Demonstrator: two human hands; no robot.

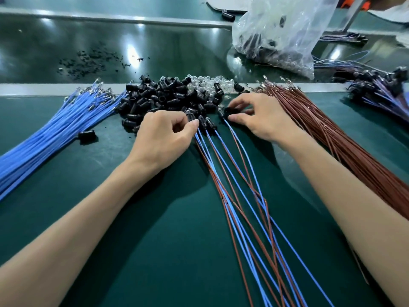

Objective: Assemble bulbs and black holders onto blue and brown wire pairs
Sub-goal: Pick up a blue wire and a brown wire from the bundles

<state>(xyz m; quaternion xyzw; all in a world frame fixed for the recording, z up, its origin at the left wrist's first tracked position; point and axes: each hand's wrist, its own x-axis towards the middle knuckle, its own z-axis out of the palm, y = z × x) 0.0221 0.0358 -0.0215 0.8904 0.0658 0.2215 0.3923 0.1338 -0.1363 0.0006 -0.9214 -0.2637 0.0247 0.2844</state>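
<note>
While my left hand (168, 134) pinches the capped far ends of the wire pairs (224, 196), which run lengthwise back toward me, my right hand (254, 120) pinches a black holder (229, 113), nearer the bulbs (210, 84) just beyond.

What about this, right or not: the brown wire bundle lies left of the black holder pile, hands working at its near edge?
No. The head view shows the brown wire bundle right of the black holder pile; the blue wire bundle lies left. The rest holds.
</note>
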